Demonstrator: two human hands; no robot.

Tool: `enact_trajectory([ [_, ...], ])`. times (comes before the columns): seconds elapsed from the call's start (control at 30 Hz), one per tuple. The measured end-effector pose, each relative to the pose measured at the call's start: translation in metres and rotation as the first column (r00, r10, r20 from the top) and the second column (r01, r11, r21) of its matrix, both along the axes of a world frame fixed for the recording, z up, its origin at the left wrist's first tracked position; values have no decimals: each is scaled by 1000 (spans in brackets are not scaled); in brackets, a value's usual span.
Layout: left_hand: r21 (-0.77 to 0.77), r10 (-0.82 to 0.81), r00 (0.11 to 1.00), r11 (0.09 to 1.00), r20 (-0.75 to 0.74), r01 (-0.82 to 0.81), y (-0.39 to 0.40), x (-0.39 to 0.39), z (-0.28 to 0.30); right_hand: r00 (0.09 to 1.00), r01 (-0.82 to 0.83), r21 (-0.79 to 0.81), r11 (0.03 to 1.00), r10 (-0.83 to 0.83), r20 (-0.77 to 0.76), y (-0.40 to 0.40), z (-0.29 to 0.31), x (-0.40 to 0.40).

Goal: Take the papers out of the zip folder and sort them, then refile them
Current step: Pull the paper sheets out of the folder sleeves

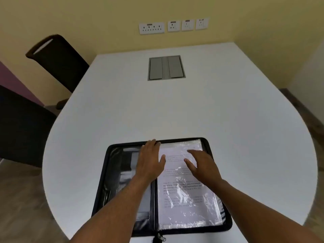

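Observation:
A black zip folder [112,181] lies wide open near the front edge of the white table [157,111]. Its right half holds printed papers [185,193] under clear plastic sleeves. Its left half shows dark inner pockets. My left hand [150,158] lies flat with straight fingers over the folder's spine near the top edge. My right hand [201,165] hovers or rests on the upper part of the sleeved papers, fingers spread and nearly straight. Neither hand grips anything.
A grey cable hatch [166,68] is set into the table's far middle. Two dark chairs [57,62] stand at the left side. Wall sockets [151,28] sit on the yellow wall behind. The folder's zip pull [161,239] hangs at the near edge.

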State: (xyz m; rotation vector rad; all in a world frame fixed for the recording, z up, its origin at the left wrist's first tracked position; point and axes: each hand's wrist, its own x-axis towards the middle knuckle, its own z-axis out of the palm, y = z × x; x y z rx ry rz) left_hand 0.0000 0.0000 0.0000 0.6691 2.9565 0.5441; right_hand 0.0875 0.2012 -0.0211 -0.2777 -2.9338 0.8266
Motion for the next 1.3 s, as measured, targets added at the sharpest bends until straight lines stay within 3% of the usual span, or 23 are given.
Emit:
enact_trajectory([
  [0.43, -46, -92, 958, 993, 270, 108, 17, -28, -57, 971, -65, 106, 992, 38, 235, 24, -64, -35],
  [0.67, -97, -139, 941, 980, 308, 176, 34, -57, -83, 942, -54, 143, 988, 3, 336, 44, -75, -71],
  [0.93, -113, -154, 983, 980, 102, 165, 48, -77, -98, 997, -52, 204, 978, 39, 70, 41, -87, -78],
  [1.13, -53, -131, 990, 990, 46, 133, 56, -91, -103, 983, -185, 321, 929, 170, 74, 39, -88, -95],
  [1.3, 31, -145, 985, 989, 93, 143, 56, -96, -96, 926, -376, 342, 861, 361, 110, 33, -69, -103],
])
